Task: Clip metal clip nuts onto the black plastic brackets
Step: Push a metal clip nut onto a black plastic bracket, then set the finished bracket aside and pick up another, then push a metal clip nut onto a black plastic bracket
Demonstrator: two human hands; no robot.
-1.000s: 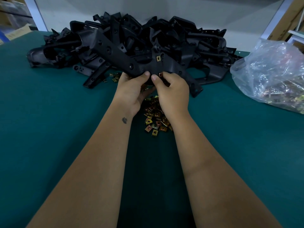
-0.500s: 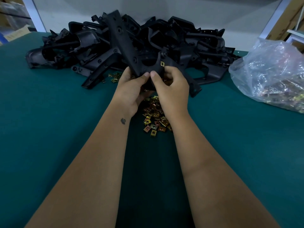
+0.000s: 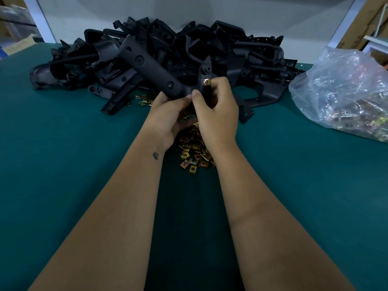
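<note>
Both hands grip one black bracket [image 3: 155, 69] above the desk [image 3: 63, 164]: left hand [image 3: 168, 118] from below, right hand [image 3: 216, 112] around its tab with a clip nut [image 3: 206, 81] at 12 o'clock. Loose clip nuts [image 3: 194, 153] lie beneath the wrists, bracket heap [image 3: 231, 51] at 12, plastic bag [image 3: 346, 91] at 2.

A clear plastic bag [image 3: 344, 89] lies on the green table [image 3: 63, 164].
</note>
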